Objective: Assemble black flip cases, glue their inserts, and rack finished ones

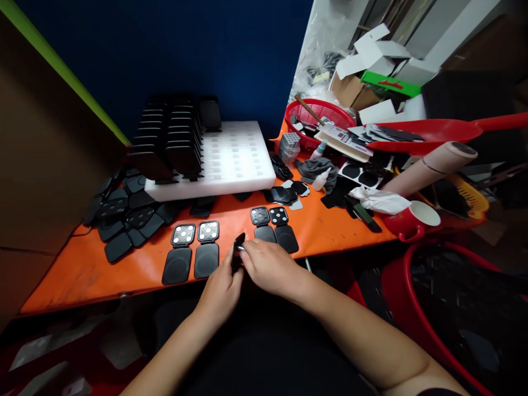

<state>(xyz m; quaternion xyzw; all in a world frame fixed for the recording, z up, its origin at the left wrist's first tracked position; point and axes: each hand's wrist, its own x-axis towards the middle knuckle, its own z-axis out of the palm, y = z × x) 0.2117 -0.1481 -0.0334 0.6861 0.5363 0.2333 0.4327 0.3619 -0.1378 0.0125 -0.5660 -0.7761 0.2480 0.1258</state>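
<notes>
My left hand (223,283) is closed round the lower part of a thin black flat piece (238,242), held on edge above the table's front. My right hand (268,264) is closed too, its fingertips pinched against the piece's right face. A small shiny bit (241,248) shows at those fingertips; what it is I cannot make out. Left of my hands, two unfolded black hinged pads (177,266) lie with white round spots on their upper halves. Behind my right hand lie two more such hinged pads (285,238), one partly covered by the hand.
On the orange table (103,280) stands a white foam block (243,159) bearing rows of upright black pads (183,148). Loose black pads (136,220) are heaped at left. At right are a red basket (330,110), a small bottle (322,179), a red mug (406,223) and a red tub (406,280).
</notes>
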